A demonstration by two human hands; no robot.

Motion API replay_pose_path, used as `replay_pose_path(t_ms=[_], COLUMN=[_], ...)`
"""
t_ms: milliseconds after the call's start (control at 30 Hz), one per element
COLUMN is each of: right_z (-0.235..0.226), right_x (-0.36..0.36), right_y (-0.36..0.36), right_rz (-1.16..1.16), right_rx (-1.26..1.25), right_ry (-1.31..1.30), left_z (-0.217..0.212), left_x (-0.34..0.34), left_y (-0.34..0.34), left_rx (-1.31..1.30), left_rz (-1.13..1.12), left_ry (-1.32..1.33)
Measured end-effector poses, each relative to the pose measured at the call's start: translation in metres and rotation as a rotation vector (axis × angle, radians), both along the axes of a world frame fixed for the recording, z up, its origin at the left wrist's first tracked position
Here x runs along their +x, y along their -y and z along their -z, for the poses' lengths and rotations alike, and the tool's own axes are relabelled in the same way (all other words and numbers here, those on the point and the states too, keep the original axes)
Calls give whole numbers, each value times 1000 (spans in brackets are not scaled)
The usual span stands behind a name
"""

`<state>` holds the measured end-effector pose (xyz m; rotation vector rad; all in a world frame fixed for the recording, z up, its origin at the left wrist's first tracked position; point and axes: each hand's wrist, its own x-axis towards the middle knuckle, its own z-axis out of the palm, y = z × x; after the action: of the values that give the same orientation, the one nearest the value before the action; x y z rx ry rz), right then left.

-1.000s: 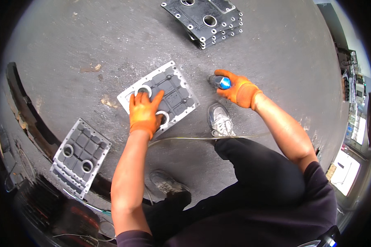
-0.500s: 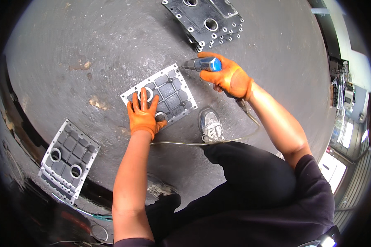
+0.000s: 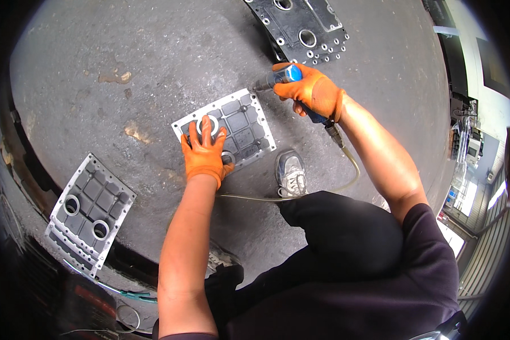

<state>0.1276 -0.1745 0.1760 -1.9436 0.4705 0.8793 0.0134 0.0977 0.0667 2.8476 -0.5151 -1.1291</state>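
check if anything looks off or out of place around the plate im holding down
Nothing is clearly damaged or spilled. The hose from the blue tool trails under the shoe, and the floor shows pale chipped patches beside the ribbed plate.

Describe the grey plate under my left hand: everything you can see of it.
The grey plate is a rectangular, metal-looking casting lying flat on the concrete floor, turned askew. Its face is ribbed into square pockets, with small holes along a pale rim and two round ringed bores. The gloved left hand presses on it; the handheld tool points at its far corner.
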Motion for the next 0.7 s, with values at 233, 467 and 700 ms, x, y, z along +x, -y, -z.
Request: replay_pose_path(t_ms=[233,467,700], right_z=[1,-13,-12], right_x=[11,-21,-36], right_y=[-7,-3,0], right_rz=[-35,54,1], right_rx=[-45,-34,-59], right_ry=[-81,-51,-61], left_z=[-4,0,-4], left_x=[0,1,-1], left_y=[2,0,1], left_rx=[24,29,26], left_rz=[1,4,-8], left_ry=[-15,-2,-7])
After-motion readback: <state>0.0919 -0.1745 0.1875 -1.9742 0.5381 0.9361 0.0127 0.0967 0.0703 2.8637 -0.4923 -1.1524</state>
